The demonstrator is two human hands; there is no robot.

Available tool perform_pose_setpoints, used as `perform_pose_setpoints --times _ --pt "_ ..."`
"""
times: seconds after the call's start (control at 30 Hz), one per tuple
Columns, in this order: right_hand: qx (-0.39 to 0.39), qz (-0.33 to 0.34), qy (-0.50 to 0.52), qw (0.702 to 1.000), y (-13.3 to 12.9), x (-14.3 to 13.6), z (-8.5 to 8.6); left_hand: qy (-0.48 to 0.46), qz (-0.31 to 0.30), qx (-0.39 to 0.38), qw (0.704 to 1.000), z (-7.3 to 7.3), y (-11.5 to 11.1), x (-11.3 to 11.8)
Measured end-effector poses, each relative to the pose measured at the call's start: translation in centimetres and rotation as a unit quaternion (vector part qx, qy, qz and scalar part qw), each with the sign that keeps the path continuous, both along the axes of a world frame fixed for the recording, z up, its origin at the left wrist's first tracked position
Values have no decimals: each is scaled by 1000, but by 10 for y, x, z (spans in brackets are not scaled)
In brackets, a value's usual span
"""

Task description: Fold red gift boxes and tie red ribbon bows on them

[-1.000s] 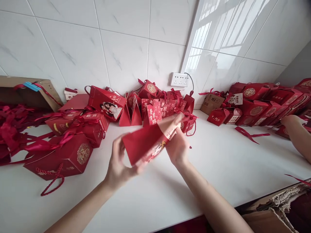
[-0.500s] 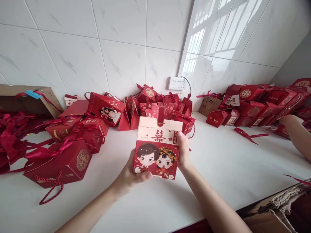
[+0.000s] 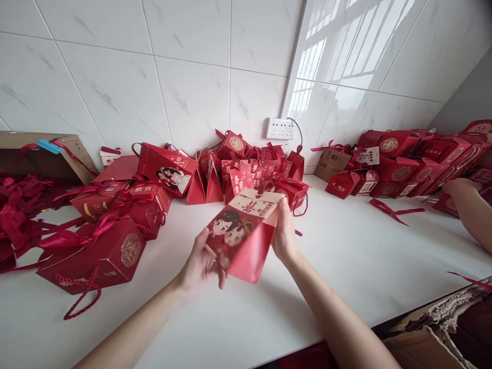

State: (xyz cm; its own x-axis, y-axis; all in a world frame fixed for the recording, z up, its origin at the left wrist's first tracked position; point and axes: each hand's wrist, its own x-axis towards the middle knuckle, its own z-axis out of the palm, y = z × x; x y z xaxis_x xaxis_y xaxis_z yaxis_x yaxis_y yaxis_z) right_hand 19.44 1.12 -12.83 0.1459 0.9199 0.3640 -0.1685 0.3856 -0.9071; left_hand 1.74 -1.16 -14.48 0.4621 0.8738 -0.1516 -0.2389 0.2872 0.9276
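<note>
A red and cream gift box [image 3: 249, 251] with two cartoon faces is tilted above the white counter, partly blurred, its plain red side showing. My right hand [image 3: 285, 233] grips its upper right edge, the thumb near the cream top. At the box's lower left is my left hand [image 3: 200, 264], fingers spread and apart, close beside the printed face and not closed round it. Behind the box stand several upright red boxes, one of them a patterned box [image 3: 239, 177].
Red boxes with ribbons [image 3: 94, 256] fill the left, beside a ribbon-filled carton [image 3: 77, 148]. More boxes [image 3: 400, 171] are stacked at the right, where another person's hand [image 3: 461, 189] rests. An open carton [image 3: 423, 348] sits lower right. A power strip [image 3: 279, 128] is on the wall.
The box has turned and tilted, so its red side now shows. My left hand has let go of its lower corner and opened, moving slightly left.
</note>
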Motion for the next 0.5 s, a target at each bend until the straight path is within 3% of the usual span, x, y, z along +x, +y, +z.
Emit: perform_pose_setpoints --times 0.13,0.3,0.5 --pt "-109 117 97 982 2 0 5 9 1 -101 995 1 6 -2" --pt "-165 112 162 966 7 8 8 -14 17 -135 991 -3 10 -3" --pt "-267 78 233 932 19 15 2 -22 -58 -4 998 7 8 -9"
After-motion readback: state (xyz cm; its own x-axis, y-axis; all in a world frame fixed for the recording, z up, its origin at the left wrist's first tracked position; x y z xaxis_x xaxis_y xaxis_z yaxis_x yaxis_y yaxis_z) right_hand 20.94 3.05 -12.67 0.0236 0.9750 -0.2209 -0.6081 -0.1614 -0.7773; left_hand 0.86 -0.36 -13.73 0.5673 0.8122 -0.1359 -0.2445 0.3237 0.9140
